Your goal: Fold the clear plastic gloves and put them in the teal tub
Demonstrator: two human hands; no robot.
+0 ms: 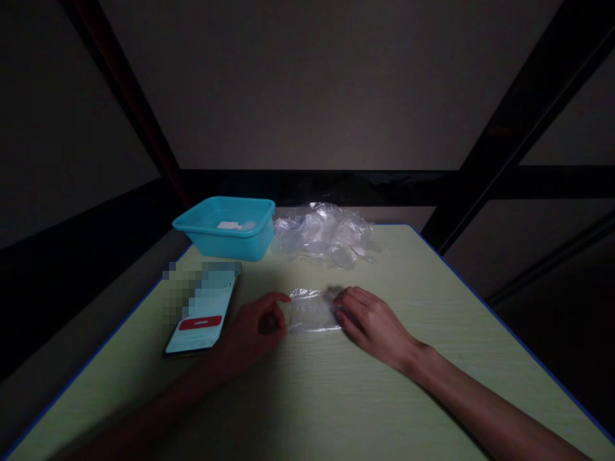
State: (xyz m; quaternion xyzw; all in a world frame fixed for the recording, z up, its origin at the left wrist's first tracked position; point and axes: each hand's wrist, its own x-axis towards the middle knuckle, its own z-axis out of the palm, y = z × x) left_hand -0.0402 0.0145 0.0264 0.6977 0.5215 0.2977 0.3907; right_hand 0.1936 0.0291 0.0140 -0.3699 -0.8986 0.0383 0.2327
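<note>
A small clear plastic bag (314, 312) lies flat on the pale green table (307, 390), between my two hands. At its left edge is my left hand (257, 326), thumb and index finger curved apart with a gap between them, their tips by the bag's corners. My right hand (372, 320) rests over the bag's right end, fingers bent and spread from the thumb, which touches the lower right corner. Neither hand is closed round the bag. Behind the bag sits a heap of crumpled clear plastic bags (327, 234).
A turquoise basin (230, 244) with white items inside stands at the back left. In front of it, left of my left hand, lies a lit phone (206, 320). The table has a blue edge, and a dark bar runs along the wall behind it.
</note>
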